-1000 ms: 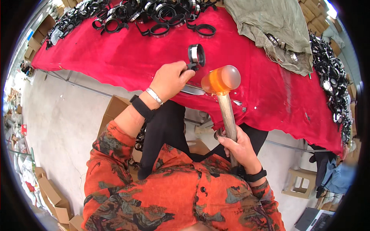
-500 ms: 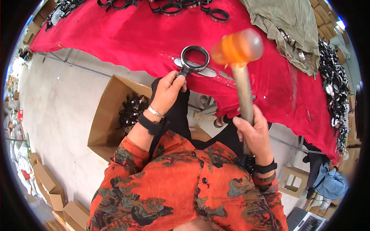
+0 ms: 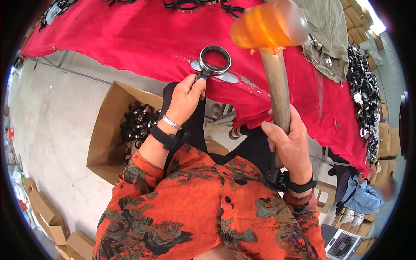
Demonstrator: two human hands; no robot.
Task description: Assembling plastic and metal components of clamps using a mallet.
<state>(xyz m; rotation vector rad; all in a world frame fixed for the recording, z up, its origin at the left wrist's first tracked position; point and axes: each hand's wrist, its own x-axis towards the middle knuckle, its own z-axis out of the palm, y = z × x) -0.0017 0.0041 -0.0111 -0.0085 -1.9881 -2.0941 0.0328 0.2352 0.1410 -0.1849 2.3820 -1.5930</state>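
Mallet [image 3: 276,73] stands head-up in the person's right grip [image 3: 292,145], with thumb and fingers closed round its wooden handle [image 3: 278,93]. Its translucent amber head [image 3: 266,29], paler at the right end, is above the red-draped worktop [image 3: 117,39], apart from the ring. The left grip [image 3: 184,104] pinches the black stem [image 3: 200,77] of that ring [image 3: 209,69], a black and silver hoop tilted with its opening facing up, over the near edge of the worktop; whether it touches the surface cannot be told. Just beside it, a pale shiny strip [image 3: 228,78] shows along that edge. More black rings [image 3: 187,6] lie toward the far side, and a grey-green sheet [image 3: 323,34] spreads at the right. Near the left forearm, an open cardboard box [image 3: 100,134] holds dark, shiny pieces [image 3: 138,123]. Another person's blue garment [image 3: 364,198] shows at lower right.
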